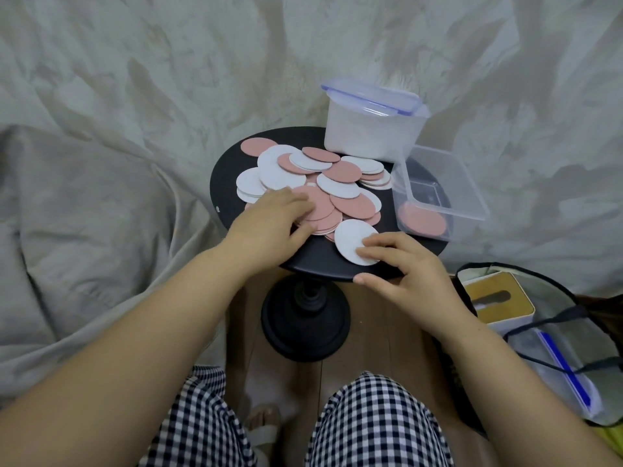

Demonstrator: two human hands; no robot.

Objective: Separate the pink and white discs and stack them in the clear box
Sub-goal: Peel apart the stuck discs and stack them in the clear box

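Note:
A loose pile of pink and white discs point(313, 183) covers the small round black table point(222, 183). My left hand point(269, 220) lies flat on the pink discs at the pile's near left. My right hand point(401, 264) presses its fingertips on a single white disc point(350, 239) at the table's near edge, thumb against the rim. The clear box point(441, 193) stands open at the table's right edge, overhanging it, with pink discs point(421, 224) stacked in its near corner.
A lidded white container with blue clips point(371, 126) stands at the back of the table. A mesh bag point(556, 335) with a tissue box sits on the floor at right. Draped grey cloth surrounds the table. My knees in checked trousers are below.

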